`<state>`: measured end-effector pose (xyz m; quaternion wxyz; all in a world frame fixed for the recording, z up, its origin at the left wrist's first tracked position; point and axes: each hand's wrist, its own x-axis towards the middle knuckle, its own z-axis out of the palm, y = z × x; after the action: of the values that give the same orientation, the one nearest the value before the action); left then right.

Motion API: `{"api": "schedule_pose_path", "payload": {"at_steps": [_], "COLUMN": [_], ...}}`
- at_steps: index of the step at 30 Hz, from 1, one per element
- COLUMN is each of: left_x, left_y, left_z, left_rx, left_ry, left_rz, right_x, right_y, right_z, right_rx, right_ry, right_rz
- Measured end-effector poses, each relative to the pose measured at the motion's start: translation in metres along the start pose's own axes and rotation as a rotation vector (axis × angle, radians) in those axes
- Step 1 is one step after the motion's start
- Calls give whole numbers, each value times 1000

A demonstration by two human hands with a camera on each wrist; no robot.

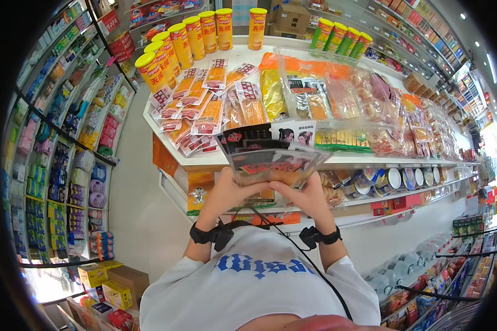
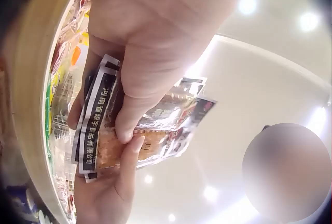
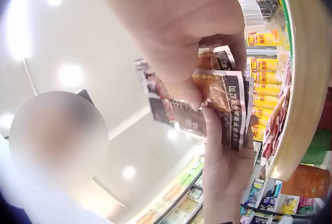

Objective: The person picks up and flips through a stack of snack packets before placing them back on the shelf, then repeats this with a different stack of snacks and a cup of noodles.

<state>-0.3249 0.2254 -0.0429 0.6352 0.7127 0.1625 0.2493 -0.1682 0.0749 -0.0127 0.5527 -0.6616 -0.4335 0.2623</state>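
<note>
Both hands hold a small stack of flat snack packets (image 1: 276, 160), black and white with a clear window showing orange-brown food, in front of the display table's near edge. My left hand (image 1: 232, 193) grips the left end, its thumb on the near face and its fingers behind. At the right end, my right hand (image 1: 303, 196) grips the same way, and the two thumbtips come close together at the middle. In the left wrist view, several packet edges (image 2: 93, 125) fan apart slightly. The right wrist view shows packets (image 3: 228, 105) between thumb and fingers, the fingers mostly hidden.
On the white display table (image 1: 237, 52) lie a pile of orange snack packets (image 1: 204, 105) and clear-bagged snacks (image 1: 364, 99). Yellow canisters (image 1: 193, 36) and green canisters (image 1: 337, 37) stand along its back. Below is a lower shelf of tubs (image 1: 392, 179); stocked shelves (image 1: 66, 149) rise at left.
</note>
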Motion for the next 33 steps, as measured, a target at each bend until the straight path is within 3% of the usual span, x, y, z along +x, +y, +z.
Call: {"api": "schedule_pose_path", "payload": {"at_steps": [1, 3, 4, 5, 7, 9, 12, 14, 17, 20, 23, 26, 29, 32, 33], "left_x": [1, -1, -2, 0, -4, -13, -24, -29, -37, -44, -52, -48, -41, -35, -30], "left_y": [-2, -5, 4, 8, 11, 6, 0, -8, -15, -32, -48, -67, -84, -127, -158], "left_z": [0, 1, -4, -7, -18, -36, -53, -56, -62, -73, -81, -85, -92, -94, -96], "left_rx": [30, 84, 256, 177, 35, 118, 197, 227, 251, 172, 125, -43, -213, -70, -79], "left_ry": [1, 11, -39, -39, -62, -275, -539, -522, -481, -415, -374, -391, -363, -140, -94], "left_rz": [21, 53, 129, 102, 28, -67, -149, -146, -159, -207, -251, -286, -459, -539, -587], "right_x": [4, 6, 8, 12, 27, 46, 87, 116, 140, 156, 167, 183, 183, 189, 190], "right_y": [0, -3, 1, 0, -11, -34, -42, -28, -15, 2, 10, 31, 18, 33, 36], "right_z": [0, -7, -18, -33, -67, -94, -129, -145, -155, -156, -150, -149, -140, -133, -133], "right_rx": [37, -44, -90, -148, -510, -727, -859, -869, -902, -695, -620, -452, -454, -903, -955], "right_ry": [-61, 36, 98, 155, 380, 560, 525, 473, 447, 483, 285, 214, 185, 89, 93], "right_rz": [-37, -148, -225, -311, -506, -598, -578, -632, -280, -159, -259, -162, -74, -291, -286]}}
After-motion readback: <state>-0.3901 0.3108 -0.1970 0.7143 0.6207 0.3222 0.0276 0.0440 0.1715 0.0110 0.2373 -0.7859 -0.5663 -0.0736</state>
